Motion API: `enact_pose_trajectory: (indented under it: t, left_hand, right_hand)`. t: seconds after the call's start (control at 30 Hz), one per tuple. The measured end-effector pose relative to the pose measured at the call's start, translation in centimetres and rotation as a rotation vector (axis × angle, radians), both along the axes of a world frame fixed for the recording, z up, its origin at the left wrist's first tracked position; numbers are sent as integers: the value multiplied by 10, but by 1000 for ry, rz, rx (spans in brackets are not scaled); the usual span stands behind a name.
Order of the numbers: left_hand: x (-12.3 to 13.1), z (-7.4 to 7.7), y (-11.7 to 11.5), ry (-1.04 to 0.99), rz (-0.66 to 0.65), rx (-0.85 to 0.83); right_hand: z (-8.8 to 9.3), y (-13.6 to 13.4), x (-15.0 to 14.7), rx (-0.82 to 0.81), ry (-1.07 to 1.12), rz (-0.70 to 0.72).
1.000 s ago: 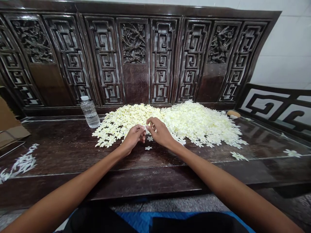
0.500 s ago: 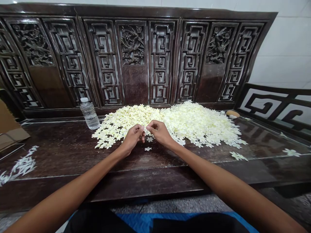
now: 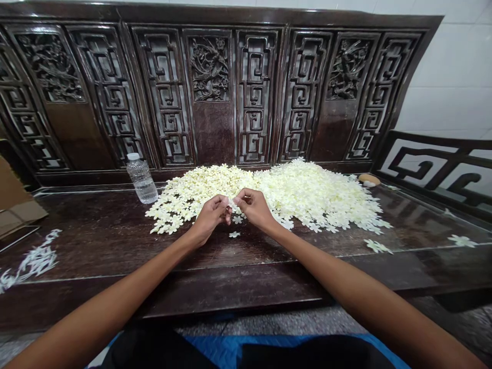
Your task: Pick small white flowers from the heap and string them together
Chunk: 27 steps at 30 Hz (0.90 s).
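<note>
My left hand (image 3: 212, 214) and my right hand (image 3: 253, 206) meet in front of a wide heap of pale artificial flowers (image 3: 315, 192). A small white flower (image 3: 231, 202) is pinched between the thumbs and forefingers of both hands; the fingers cover much of it. Behind my left hand lies a second spread of flowers with yellowish centres (image 3: 203, 180). Below the hands, one loose flower (image 3: 234, 234) rests on the dark wooden bench seat (image 3: 115, 233).
A clear bottle with a white cap (image 3: 142, 179) stands left of the flowers. White strips (image 3: 36, 261) and a cardboard box (image 3: 17, 200) are at the far left. A tan rounded object (image 3: 369, 179) lies far right, and loose flowers (image 3: 377, 246) near the front edge. The carved backrest (image 3: 213, 128) rises behind.
My fingertips have drawn slightly apart, with more of the small white flower showing between them. The view has shifted a little; the heaps look unchanged.
</note>
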State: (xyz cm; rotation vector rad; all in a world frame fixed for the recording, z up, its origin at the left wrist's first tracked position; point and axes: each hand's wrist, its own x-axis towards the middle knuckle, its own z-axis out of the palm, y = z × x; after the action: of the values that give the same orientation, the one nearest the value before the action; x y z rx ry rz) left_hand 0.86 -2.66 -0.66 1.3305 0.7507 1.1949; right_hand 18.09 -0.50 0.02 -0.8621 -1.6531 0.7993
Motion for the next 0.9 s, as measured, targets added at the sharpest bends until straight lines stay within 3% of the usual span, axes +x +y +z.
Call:
enact_pose_trajectory:
  t: [0.23, 0.43, 0.6, 0.77, 0.9]
  left_hand:
    - [-1, 2, 0, 39, 18, 43]
    - [-2, -3, 6, 95, 57, 95]
    - [-3, -6, 10, 165, 122, 160]
    - [-4, -7, 12, 221, 160, 202]
    - [-4, -6, 11, 222, 169, 202]
  right_hand:
    - [-2, 2, 0, 4, 15, -1]
    - [2, -1, 1, 74, -67, -45]
    - [6, -7, -1, 131, -187, 2]
    - [6, -7, -1, 84, -196, -49]
    - [7, -7, 0, 36, -169, -13]
